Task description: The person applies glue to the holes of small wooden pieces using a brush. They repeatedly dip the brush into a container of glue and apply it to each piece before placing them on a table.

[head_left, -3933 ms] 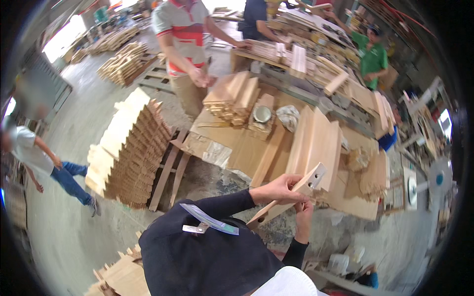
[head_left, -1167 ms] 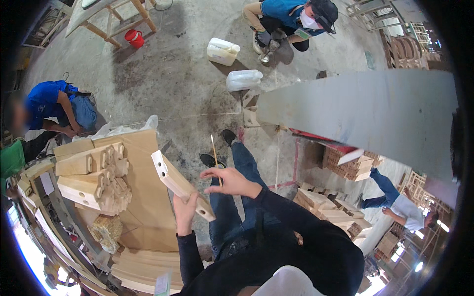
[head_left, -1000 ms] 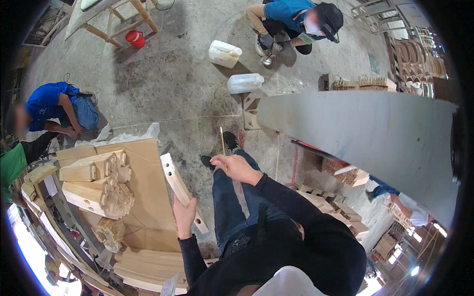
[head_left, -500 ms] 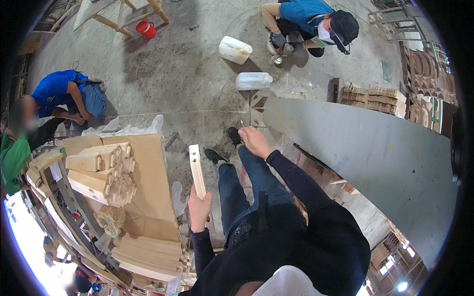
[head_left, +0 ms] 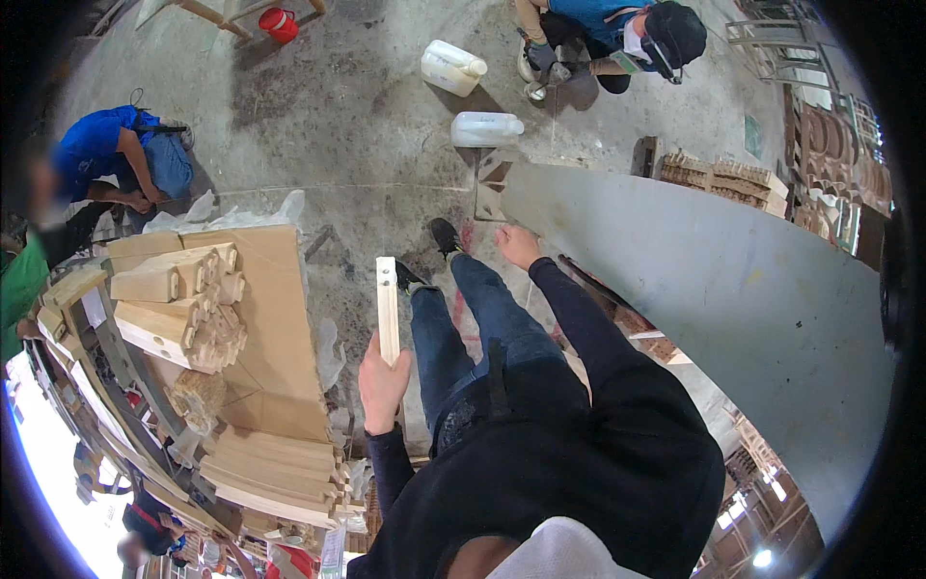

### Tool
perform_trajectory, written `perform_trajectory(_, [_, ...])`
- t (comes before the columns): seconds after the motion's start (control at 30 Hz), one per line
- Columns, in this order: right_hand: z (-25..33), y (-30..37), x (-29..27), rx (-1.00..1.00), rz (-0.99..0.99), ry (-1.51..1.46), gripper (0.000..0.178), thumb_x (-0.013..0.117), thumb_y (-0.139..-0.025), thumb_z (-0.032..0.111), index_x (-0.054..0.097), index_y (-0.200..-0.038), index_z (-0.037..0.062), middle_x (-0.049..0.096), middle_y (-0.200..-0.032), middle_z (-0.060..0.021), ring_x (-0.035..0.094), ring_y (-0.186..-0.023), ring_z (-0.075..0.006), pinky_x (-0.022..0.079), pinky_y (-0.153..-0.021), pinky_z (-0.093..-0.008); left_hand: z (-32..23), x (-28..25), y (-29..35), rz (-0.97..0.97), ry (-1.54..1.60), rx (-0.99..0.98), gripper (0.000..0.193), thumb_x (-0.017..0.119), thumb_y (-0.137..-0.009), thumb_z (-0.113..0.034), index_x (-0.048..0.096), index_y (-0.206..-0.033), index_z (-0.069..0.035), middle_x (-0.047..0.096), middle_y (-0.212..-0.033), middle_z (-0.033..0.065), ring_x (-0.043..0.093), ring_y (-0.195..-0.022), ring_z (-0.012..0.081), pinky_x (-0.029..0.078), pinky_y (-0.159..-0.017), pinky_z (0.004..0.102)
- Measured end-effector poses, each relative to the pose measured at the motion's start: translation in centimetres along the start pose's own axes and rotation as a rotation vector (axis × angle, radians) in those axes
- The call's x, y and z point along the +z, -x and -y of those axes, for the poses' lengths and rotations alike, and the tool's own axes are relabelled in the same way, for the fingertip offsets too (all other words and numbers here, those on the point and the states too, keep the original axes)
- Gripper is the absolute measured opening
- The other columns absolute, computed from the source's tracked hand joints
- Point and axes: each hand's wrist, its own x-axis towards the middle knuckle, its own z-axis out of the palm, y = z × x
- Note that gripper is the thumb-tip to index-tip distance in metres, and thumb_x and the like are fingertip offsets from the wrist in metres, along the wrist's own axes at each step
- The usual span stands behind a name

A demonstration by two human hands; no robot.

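Note:
My left hand is closed around the lower end of a pale wooden bar. The bar stands out away from me, and dark holes show in its far end. My right hand is beside the near-left corner of a large grey panel. Its fingers are curled together, and what they hold, if anything, is too small to make out.
Shaped wooden pieces are stacked on cardboard to my left, with long slats nearer me. Two plastic jugs and a red bucket stand on the floor. Co-workers crouch at the far right and left.
My right hand has moved right, toward the panel's corner, and slightly nearer me. The wooden bar in my left hand is now more upright. The whole view has shifted, with surrounding things higher in it.

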Motion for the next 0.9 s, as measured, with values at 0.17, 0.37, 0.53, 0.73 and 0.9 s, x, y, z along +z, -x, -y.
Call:
perform_trajectory(0.17, [0.0, -0.2, 0.1, -0.036, 0.015, -0.014, 0.033, 0.048, -0.092, 0.031, 0.066, -0.084, 0.0045, 0.067, -0.084, -0.0186, 0.064, -0.083, -0.0373, 0.049, -0.074, -0.0461, -1.1, 0.1, 0.3, -0.010, 0.002, 0.012, 0.051, 0.061, -0.077, -0.024, 0.054, -0.123, -0.004, 0.065, -0.096, 0.0257, 0.063, -0.091, 0.0413, 0.050, -0.079, 0.0455])
perform_trajectory(0.37, [2.1, -0.7, -0.8, -0.041, 0.026, -0.057, 0.033, 0.047, -0.093, 0.031, 0.068, -0.086, 0.0054, 0.066, -0.086, -0.0194, 0.064, -0.083, -0.0376, 0.049, -0.075, -0.0455, -1.6, 0.1, 0.5, -0.037, 0.041, 0.040, 0.052, 0.062, -0.078, -0.024, 0.054, -0.125, -0.004, 0.065, -0.096, 0.0259, 0.063, -0.091, 0.0409, 0.050, -0.078, 0.0453])
perform_trajectory(0.53, [1.7, -1.3, -0.6, -0.122, 0.000, -0.047, 0.034, 0.047, -0.093, 0.031, 0.068, -0.086, 0.0047, 0.066, -0.086, -0.0200, 0.064, -0.083, -0.0376, 0.049, -0.076, -0.0453, -1.7, -0.4, 1.0, -0.053, 0.057, 0.026, 0.053, 0.062, -0.078, -0.025, 0.053, -0.126, -0.004, 0.065, -0.095, 0.0259, 0.064, -0.090, 0.0408, 0.050, -0.078, 0.0449])
perform_trajectory(0.73, [1.6, -2.3, -0.6, -0.142, 0.032, 0.033, 0.034, 0.047, -0.092, 0.029, 0.068, -0.084, 0.0040, 0.067, -0.086, -0.0197, 0.064, -0.083, -0.0374, 0.049, -0.077, -0.0449, -1.4, -0.7, 1.8, -0.079, 0.069, 0.014, 0.053, 0.062, -0.078, -0.025, 0.053, -0.126, -0.004, 0.066, -0.092, 0.0254, 0.064, -0.088, 0.0409, 0.050, -0.077, 0.0451])
perform_trajectory(0.9, [2.7, -2.6, -1.8, -0.155, 0.096, 0.017, 0.036, 0.046, -0.092, 0.031, 0.062, -0.087, -0.0007, 0.064, -0.091, -0.0254, 0.060, -0.089, -0.0440, 0.046, -0.079, -0.0530, -1.1, -1.0, 1.7, -0.125, 0.072, 0.053, 0.047, 0.061, -0.078, -0.024, 0.056, -0.121, -0.006, 0.066, -0.091, 0.0247, 0.064, -0.087, 0.0407, 0.050, -0.076, 0.0453])
